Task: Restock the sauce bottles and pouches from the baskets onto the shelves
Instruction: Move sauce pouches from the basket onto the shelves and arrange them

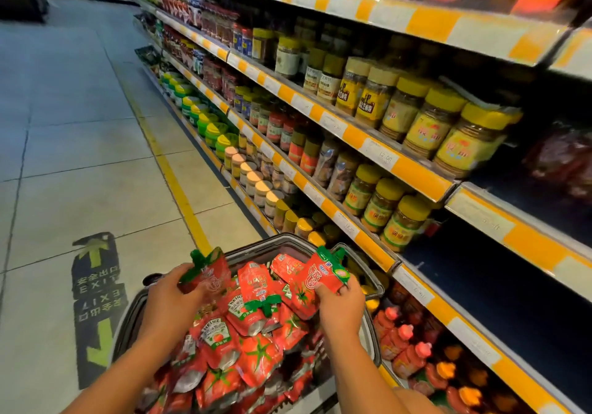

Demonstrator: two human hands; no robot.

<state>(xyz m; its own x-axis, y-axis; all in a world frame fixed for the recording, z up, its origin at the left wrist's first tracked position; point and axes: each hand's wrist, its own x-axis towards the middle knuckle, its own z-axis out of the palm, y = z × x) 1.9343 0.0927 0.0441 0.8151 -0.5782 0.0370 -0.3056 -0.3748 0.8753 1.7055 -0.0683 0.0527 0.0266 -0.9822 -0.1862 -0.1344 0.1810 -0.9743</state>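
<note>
Landmark: the basket (pixel 373 288), beside the shelves and heaped with red pouches.
Left hand (pixel 174 295): clenched around 1 pouch (pixel 206 271) held over the basket's far left corner.
Right hand (pixel 341 304): grasping 1 second pouch (pixel 323 272) over the basket's far right side.
Step in hand: 2 pouches are being lifted out for shelving.
Advice: each pouch is best held by its body, spout end up, label turned outward, and carried to the empty shelf (pixel 480 288) right of the basket.
Count: 2 pouches are held; those in the heap are too many to count; 1 basket is seen.
</note>
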